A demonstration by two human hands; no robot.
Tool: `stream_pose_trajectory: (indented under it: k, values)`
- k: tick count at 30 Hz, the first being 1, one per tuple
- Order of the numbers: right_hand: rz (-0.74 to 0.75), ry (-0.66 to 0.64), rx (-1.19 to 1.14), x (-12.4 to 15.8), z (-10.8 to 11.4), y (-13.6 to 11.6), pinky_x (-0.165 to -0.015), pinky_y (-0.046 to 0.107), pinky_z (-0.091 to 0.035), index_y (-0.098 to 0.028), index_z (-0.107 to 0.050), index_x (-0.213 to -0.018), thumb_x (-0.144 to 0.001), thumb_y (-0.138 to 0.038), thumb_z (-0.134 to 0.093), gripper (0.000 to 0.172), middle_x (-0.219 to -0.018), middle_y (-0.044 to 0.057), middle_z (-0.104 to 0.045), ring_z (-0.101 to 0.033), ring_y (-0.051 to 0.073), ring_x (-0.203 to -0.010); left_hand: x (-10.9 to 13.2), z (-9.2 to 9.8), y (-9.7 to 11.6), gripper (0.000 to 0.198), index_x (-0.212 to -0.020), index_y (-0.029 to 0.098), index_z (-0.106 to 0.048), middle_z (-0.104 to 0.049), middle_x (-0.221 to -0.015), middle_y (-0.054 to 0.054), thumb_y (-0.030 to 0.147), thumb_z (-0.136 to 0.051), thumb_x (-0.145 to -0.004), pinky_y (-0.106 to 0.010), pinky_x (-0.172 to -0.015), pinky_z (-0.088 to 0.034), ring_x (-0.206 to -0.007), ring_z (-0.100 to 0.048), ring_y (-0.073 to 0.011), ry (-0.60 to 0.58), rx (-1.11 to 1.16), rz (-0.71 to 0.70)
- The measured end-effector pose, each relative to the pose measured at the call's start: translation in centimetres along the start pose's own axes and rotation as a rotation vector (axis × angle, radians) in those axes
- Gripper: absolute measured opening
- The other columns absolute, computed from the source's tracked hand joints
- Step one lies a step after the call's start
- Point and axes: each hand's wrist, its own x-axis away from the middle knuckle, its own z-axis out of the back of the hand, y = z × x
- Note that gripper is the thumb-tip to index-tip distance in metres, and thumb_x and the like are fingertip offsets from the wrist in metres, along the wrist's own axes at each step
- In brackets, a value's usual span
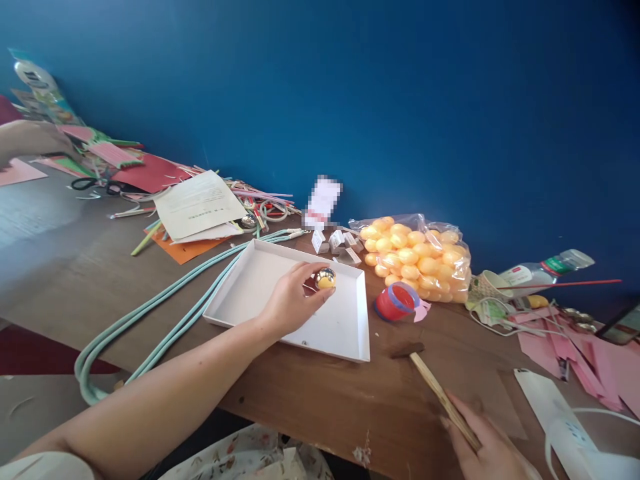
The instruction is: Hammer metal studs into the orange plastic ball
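My left hand [287, 300] pinches a shiny metal ball [325, 279] between thumb and fingers. The ball is held above a shallow white box lid [345, 328], which lies open side up on the table. A tiny dark item [305, 343] is at the lid's near side. At the lower right, my right hand [487, 448] has its fingers closed about the wooden handle of a hammer [435, 381]. The hammer's dark head rests on or just over the tabletop; I cannot tell which. Beyond the lid's right edge is a red cup-like roll with a blue rim [397, 302].
A bag of orange balls [415, 257] stands against the blue wall. Pale green cords [165, 303] curve left of the lid, near papers [197, 207] and scissors [97, 183]. Another person's hand [35, 141] is far left. A bottle [535, 273] and power strip [560, 420] are right.
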Motion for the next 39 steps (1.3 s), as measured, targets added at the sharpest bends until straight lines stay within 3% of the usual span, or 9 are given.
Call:
stream_pose_trajectory:
  k: [4,6,9,14,20,25,30,33,39]
  values:
    - [0.018,0.178,-0.031,-0.4,0.1,-1.7,-0.068,0.047,-0.055,-0.02,-0.07,-0.105,-0.081,-0.047,-0.049,0.042,-0.094,0.014,-0.072,-0.068,0.033,-0.082,-0.3,0.3,0.2,0.037,-0.113,0.019,-0.059,-0.061,-0.104,-0.007,0.03,-0.063,-0.078,-0.024,-0.066,-0.054,-0.076,-0.058,-0.0121,0.063,0.059,0.061]
    - [0.072,0.298,-0.123,-0.7,0.8,-4.3,-0.074,0.046,-0.054,-0.02,-0.069,-0.105,-0.083,-0.05,-0.048,0.043,-0.098,0.013,-0.07,-0.066,0.032,-0.089,-0.4,0.4,0.3,0.04,-0.114,0.018,-0.058,-0.062,-0.104,-0.007,0.031,-0.063,-0.078,-0.026,-0.067,-0.054,-0.078,-0.059,-0.0131,0.069,0.1,0.107]
    - [0.249,0.338,-0.319,-1.4,2.0,-9.3,-0.085,0.039,-0.05,-0.022,-0.068,-0.102,-0.088,-0.041,-0.05,0.03,-0.103,0.009,-0.069,-0.064,0.025,-0.093,-0.4,0.4,0.3,0.042,-0.115,0.017,-0.057,-0.063,-0.104,-0.008,0.032,-0.063,-0.077,-0.027,-0.068,-0.054,-0.078,-0.06,-0.0136,0.06,0.121,0.142]
    - [0.523,0.1,-0.512,-4.1,2.8,-17.1,-0.082,0.03,-0.048,-0.024,-0.067,-0.103,-0.091,-0.028,-0.048,0.023,-0.099,0.005,-0.069,-0.064,0.018,-0.091,-0.3,-0.1,-0.1,0.04,-0.113,0.018,-0.059,-0.063,-0.102,-0.007,0.03,-0.064,-0.075,-0.025,-0.064,-0.054,-0.077,-0.061,-0.0132,0.052,0.133,0.121]
    - [0.601,-0.1,-0.357,-7.9,1.2,-22.4,-0.07,0.028,-0.045,-0.026,-0.068,-0.097,-0.087,-0.021,-0.05,0.021,-0.096,0.002,-0.07,-0.065,0.018,-0.086,-0.4,-0.2,-0.5,0.039,-0.113,0.02,-0.058,-0.062,-0.105,-0.006,0.027,-0.064,-0.075,-0.023,-0.065,-0.054,-0.079,-0.06,-0.0127,0.064,0.136,0.065]
    - [0.545,-0.165,-0.201,-8.9,-0.9,-24.1,-0.058,0.028,-0.038,-0.025,-0.066,-0.091,-0.083,-0.022,-0.053,0.015,-0.091,0.004,-0.067,-0.064,0.02,-0.075,-0.3,-0.1,-0.4,0.038,-0.114,0.021,-0.059,-0.061,-0.107,-0.006,0.024,-0.063,-0.076,-0.023,-0.067,-0.055,-0.08,-0.06,-0.0125,0.059,0.128,0.048]
    - [0.536,-0.143,-0.271,-9.0,-0.9,-23.7,-0.06,0.029,-0.042,-0.023,-0.063,-0.087,-0.083,-0.02,-0.053,0.012,-0.09,0.004,-0.065,-0.064,0.02,-0.077,-0.3,-0.1,-0.3,0.037,-0.112,0.02,-0.06,-0.061,-0.104,-0.006,0.024,-0.063,-0.076,-0.024,-0.066,-0.055,-0.079,-0.059,-0.0129,0.059,0.114,0.057]
    - [0.505,-0.105,-0.542,-9.2,-0.2,-22.9,-0.069,0.031,-0.049,-0.021,-0.06,-0.088,-0.085,-0.021,-0.052,0.009,-0.09,0.004,-0.065,-0.065,0.018,-0.079,-0.3,-0.3,-0.5,0.036,-0.111,0.02,-0.06,-0.06,-0.104,-0.006,0.024,-0.064,-0.075,-0.024,-0.065,-0.055,-0.079,-0.059,-0.0133,0.055,0.117,0.074]
    - [0.358,-0.13,-1.14,-9.0,0.4,-21.6,-0.057,0.028,-0.056,-0.02,-0.056,-0.088,-0.087,-0.035,-0.056,0.016,-0.07,0.0,-0.064,-0.065,0.015,-0.062,-0.5,-0.6,-0.9,0.035,-0.108,0.02,-0.061,-0.06,-0.101,-0.006,0.023,-0.066,-0.074,-0.024,-0.063,-0.054,-0.077,-0.059,-0.0128,0.044,0.078,0.07]
